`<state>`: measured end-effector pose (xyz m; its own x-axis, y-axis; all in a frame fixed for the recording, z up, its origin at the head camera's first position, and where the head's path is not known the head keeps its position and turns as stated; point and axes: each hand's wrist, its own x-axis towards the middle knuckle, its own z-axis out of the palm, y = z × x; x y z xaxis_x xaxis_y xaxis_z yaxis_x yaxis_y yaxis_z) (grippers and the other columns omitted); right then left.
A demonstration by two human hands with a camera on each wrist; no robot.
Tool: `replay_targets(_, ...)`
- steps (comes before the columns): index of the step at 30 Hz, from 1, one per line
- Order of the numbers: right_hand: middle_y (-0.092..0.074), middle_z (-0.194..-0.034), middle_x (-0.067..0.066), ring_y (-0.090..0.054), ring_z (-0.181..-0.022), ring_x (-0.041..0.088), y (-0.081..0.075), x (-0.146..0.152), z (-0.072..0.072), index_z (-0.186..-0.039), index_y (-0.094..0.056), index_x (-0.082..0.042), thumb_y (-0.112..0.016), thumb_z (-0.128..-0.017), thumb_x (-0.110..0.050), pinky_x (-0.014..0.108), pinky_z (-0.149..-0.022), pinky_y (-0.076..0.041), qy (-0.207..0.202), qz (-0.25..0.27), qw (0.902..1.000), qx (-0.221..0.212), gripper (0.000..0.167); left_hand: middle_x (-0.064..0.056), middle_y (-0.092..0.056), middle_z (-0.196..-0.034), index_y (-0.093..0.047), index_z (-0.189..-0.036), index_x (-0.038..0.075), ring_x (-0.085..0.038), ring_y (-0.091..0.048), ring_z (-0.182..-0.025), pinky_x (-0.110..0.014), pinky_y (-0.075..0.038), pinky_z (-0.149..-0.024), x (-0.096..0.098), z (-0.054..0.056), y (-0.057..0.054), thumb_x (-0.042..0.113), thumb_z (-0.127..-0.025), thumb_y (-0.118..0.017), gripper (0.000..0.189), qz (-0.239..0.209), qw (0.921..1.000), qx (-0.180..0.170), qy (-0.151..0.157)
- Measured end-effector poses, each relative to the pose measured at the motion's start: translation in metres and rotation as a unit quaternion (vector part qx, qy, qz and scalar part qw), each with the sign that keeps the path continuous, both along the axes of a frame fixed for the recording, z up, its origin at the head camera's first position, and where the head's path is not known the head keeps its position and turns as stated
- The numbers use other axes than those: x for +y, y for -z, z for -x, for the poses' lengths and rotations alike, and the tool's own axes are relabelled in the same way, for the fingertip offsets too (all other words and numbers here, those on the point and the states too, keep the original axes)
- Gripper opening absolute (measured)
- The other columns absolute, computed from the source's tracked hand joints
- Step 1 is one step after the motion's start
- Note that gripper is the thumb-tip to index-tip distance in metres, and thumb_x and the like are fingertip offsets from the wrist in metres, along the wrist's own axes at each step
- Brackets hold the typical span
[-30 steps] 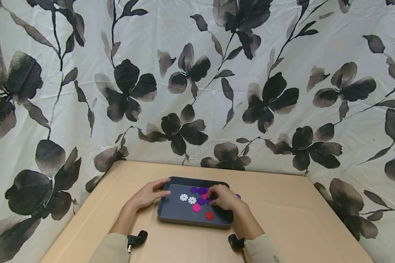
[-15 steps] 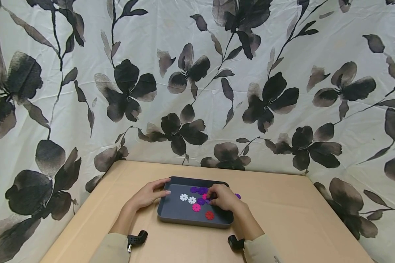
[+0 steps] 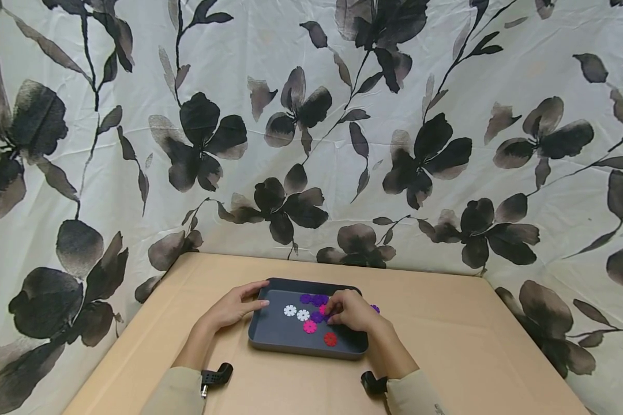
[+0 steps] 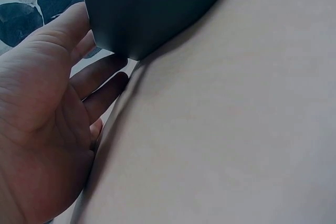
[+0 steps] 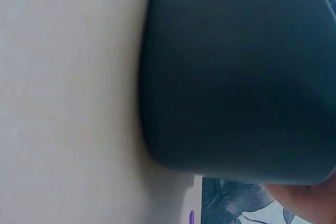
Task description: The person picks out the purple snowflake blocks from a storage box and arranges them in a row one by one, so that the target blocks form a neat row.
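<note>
You appear to be at the step of picking among the small notched discs in the dark tray (image 3: 270, 333), which sits on the worktop (image 3: 457, 334). Your right hand (image 3: 354, 312) reaches over the tray's right side, fingers bent down into the cluster of purple discs (image 3: 306, 298), beside a partly covered pink one. You can't tell from any view whether those fingertips pinch a disc or only touch it. Your left hand (image 3: 231, 308) lies at the tray's left end, fingers loosely spread and thumb over the rim, clasping nothing.

The next move likely calls for a light fingertip pinch on one thin disc, with the left hand steadying the tray. Two white discs (image 3: 303, 315), a pink disc (image 3: 310, 327) and a red disc (image 3: 330, 339) lie apart from your right fingertips.

The head view alone gives you the tray's contents. Your left wrist view adds fingers outside the tray's wall, below the rim. Your right wrist view is mostly outer wall, plus a purple sliver (image 5: 192, 217), probably the purple piece (image 3: 375, 309) beyond the tray's right edge.
</note>
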<state>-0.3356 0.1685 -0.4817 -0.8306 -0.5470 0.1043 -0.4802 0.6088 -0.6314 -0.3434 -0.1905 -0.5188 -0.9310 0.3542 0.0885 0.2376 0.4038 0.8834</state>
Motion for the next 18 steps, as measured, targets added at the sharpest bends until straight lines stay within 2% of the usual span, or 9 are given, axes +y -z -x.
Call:
replay_targets(4, -0.071, -0.092, 0.004, -0.062, -0.073, 0.009, -0.001, 0.005, 0.001, -0.097, -0.079, -0.007, -0.085, -0.085, -0.004, 0.021, -0.062, -0.055, 0.001, 0.025, 0.9997, 0.007, 0.013, -0.011, -0.046, -0.162, -0.053, -0.153, 0.018, -0.036, -0.036, -0.154, -0.058, -0.028, -0.126, 0.001, 0.0, 0.0, 0.043, -0.093, -0.077, 0.069, 0.006, 1.0, -0.003, -0.002)
replay_targets(9, -0.073, -0.099, 0.007, -0.064, -0.079, 0.009, -0.007, 0.02, 0.002, -0.102, -0.08, -0.003, -0.081, -0.088, -0.003, 0.021, -0.069, -0.056, 0.027, 0.074, 0.9966, 0.026, 0.014, -0.01, -0.046, -0.163, -0.053, -0.153, 0.019, -0.035, -0.036, -0.155, -0.057, -0.027, -0.127, 0.001, 0.0, -0.001, 0.042, -0.094, -0.077, 0.068, 0.011, 0.9999, -0.005, -0.006)
replay_targets(13, -0.074, -0.103, 0.007, -0.068, -0.084, 0.011, -0.013, 0.037, 0.004, -0.102, -0.08, -0.005, -0.081, -0.089, -0.004, 0.021, -0.072, -0.058, 0.059, 0.119, 0.9903, 0.042, 0.013, -0.009, -0.045, -0.163, -0.053, -0.154, 0.019, -0.034, -0.035, -0.155, -0.057, -0.026, -0.127, 0.0, 0.0, -0.001, 0.04, -0.095, -0.077, 0.067, 0.013, 0.9999, -0.003, -0.005)
replay_targets(18, -0.075, -0.109, 0.01, -0.072, -0.087, 0.015, -0.016, 0.057, 0.006, -0.104, -0.08, -0.008, -0.081, -0.089, -0.005, 0.022, -0.075, -0.06, 0.095, 0.165, 0.981, 0.039, 0.015, -0.011, -0.045, -0.163, -0.053, -0.154, 0.016, -0.035, -0.035, -0.155, -0.057, -0.027, -0.127, 0.0, -0.001, 0.0, 0.037, -0.096, -0.076, 0.066, 0.005, 1.0, 0.005, 0.004)
